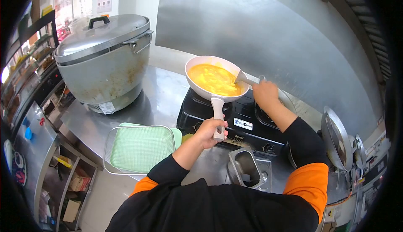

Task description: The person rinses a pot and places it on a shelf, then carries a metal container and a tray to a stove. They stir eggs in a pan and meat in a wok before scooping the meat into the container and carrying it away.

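Note:
My left hand point(206, 133) is wrapped round the pale handle of a frying pan point(217, 99), which sits over the left burner of a black two-burner gas stove point(197, 113). Yellow beaten egg point(212, 79) covers the pan's inside, with paler, thicker curds among the liquid. At the pan's right rim, my right hand point(265, 94) grips a grey spatula point(242, 77). Its blade dips into the egg near that edge. The fingers of my right hand are partly hidden behind the back of the hand.
A large rice cooker point(107, 60) with a metal lid stands at the left. Nearer me are a wire basket point(140, 148) on a green board and a steel container point(244, 169). Large pan-like metal things point(337, 137) stand at the right; a steel wall point(260, 26) rises behind the stove.

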`<state>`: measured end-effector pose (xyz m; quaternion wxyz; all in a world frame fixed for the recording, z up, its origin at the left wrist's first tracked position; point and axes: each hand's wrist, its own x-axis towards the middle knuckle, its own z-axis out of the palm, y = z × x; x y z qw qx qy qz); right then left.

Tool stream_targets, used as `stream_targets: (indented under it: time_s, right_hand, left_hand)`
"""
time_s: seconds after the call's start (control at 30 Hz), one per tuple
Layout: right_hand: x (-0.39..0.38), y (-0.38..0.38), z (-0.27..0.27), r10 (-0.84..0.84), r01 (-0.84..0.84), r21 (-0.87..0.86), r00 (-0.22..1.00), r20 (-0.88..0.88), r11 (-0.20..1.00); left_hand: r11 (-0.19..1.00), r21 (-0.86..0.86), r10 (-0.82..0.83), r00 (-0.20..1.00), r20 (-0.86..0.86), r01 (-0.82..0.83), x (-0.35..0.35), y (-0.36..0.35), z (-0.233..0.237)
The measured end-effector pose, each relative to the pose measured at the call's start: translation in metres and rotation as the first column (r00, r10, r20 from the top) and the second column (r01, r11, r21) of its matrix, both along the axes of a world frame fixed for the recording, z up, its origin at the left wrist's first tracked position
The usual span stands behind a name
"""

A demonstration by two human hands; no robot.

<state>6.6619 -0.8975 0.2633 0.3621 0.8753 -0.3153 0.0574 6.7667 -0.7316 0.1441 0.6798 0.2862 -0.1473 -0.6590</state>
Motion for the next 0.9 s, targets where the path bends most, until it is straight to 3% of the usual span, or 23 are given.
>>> stream_targets:
  time_s: [0.27,0.57,0.77,0.87,0.9]
  right_hand:
    - [0.032,-0.045,-0.035,0.115,-0.112,-0.073,0.993,0.037,0.991]
    - [0.070,-0.054,-0.042,0.472,-0.450,-0.213,0.879,0.069,0.867]
    - [0.065,-0.047,-0.034,0.515,-0.501,-0.176,0.856,0.042,0.847]
    - [0.049,-0.041,-0.015,0.452,-0.445,-0.089,0.887,0.094,0.891]
    - [0.042,-0.036,-0.003,0.377,-0.385,0.015,0.912,0.163,0.923]
  left_hand:
    - [1.000,0.024,-0.009,1.000,0.020,0.008,0.000,0.001,0.002]
    - [1.000,0.016,-0.013,1.000,0.021,0.013,0.000,0.001,0.004]
    - [1.000,0.024,-0.012,1.000,0.029,0.011,0.000,0.000,0.002]
    - [1.000,0.020,-0.015,0.999,0.030,0.015,0.000,0.000,0.001]
    - [1.000,0.018,-0.015,0.999,0.030,0.014,0.000,0.000,0.001]
